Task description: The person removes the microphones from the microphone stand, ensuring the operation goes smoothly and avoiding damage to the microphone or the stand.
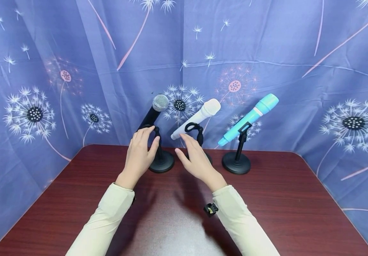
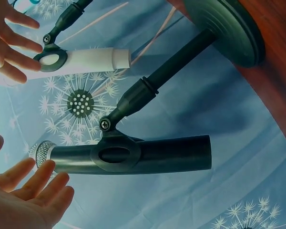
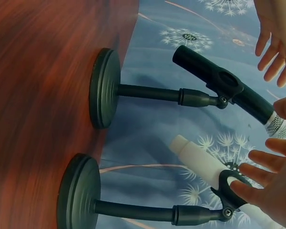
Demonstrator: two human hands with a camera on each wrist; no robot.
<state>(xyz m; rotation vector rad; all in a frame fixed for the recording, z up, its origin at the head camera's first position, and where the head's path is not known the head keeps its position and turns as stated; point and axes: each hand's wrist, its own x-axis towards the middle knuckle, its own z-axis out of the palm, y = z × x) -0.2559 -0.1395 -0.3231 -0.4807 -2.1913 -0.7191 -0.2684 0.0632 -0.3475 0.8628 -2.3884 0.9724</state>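
Note:
A black microphone (image 1: 148, 117) with a silver mesh head leans in the clip of a black desk stand (image 1: 160, 160). My left hand (image 1: 139, 153) is in front of it, fingers extended and holding nothing; in the left wrist view the fingertips (image 2: 46, 167) lie near the mesh head. Beside it, a white microphone (image 1: 200, 115) sits tilted in a second stand's ring clip (image 3: 229, 188). My right hand (image 1: 198, 160) reaches toward that clip with loosely spread fingers. One finger overlaps the clip in the right wrist view; whether they touch, I cannot tell.
A light blue microphone (image 1: 246, 122) rests tilted in a third round-based stand (image 1: 236, 163) to the right. All three stands are along the back of the dark red wooden table (image 1: 277, 199). A blue dandelion-patterned curtain (image 1: 132, 81) hangs right behind.

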